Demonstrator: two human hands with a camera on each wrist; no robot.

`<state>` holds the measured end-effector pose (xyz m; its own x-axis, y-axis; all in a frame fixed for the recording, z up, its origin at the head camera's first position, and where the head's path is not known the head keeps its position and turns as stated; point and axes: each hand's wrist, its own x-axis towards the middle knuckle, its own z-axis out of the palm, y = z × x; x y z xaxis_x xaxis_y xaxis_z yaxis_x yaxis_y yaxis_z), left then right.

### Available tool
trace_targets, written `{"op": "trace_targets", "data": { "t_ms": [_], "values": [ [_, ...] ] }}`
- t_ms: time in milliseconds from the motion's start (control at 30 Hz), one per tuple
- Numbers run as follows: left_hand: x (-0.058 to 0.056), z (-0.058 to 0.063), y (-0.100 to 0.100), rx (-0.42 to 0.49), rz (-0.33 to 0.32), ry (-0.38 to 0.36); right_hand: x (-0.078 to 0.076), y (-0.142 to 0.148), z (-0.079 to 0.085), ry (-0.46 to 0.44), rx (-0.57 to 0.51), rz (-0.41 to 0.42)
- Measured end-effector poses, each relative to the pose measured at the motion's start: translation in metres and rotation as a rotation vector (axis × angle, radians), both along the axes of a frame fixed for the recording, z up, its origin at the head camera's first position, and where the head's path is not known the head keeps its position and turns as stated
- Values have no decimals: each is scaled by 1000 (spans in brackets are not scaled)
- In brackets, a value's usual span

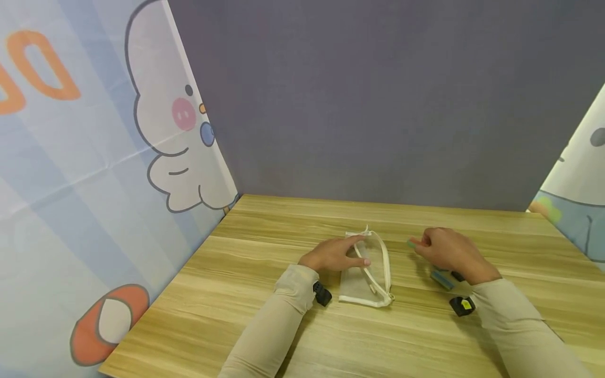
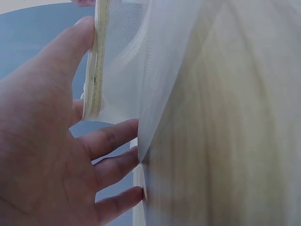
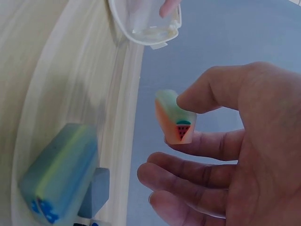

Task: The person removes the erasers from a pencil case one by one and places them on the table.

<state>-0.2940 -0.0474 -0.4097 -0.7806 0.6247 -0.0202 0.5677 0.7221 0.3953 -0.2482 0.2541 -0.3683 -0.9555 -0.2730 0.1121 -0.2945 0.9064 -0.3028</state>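
Note:
A pale mesh zipper pouch point(image 1: 356, 289) lies on the table with its mouth spread. My left hand point(image 1: 333, 253) is at that mouth, thumb and index finger apart; in the left wrist view its thumb touches the zipper strip point(image 2: 95, 70) and other fingertips touch the mesh. To the right, my right hand point(image 1: 446, 247) is raised above the table. Between thumb and index finger it pinches a small orange-and-green eraser-like block point(image 3: 171, 113) with a watermelon print. The other right fingers are loosely bent below it.
Below the right hand lies a blue-green striped block point(image 1: 442, 280), with a smaller grey block point(image 3: 97, 193) beside it. A grey wall point(image 1: 378, 105) stands behind the wooden table point(image 1: 227, 294); printed cartoon sheets point(image 1: 94, 173) hang at the sides.

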Motion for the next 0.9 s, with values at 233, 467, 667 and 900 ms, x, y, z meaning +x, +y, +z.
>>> {"op": "trace_targets", "data": {
  "t_ms": [233, 467, 667, 900],
  "values": [
    [-1, -4, -1, -4, 2, 13, -3, 7, -3, -21, 7, -13],
    [-1, -4, -3, 2, 5, 2, -4, 10, -4, -67, 13, -23],
    [-2, -3, -2, -2, 1, -3, -4, 10, -5, -74, 15, -20],
    [-1, -1, 0, 9, -1, -25, -3, 13, -8, -75, 8, -23]
  ]
}}
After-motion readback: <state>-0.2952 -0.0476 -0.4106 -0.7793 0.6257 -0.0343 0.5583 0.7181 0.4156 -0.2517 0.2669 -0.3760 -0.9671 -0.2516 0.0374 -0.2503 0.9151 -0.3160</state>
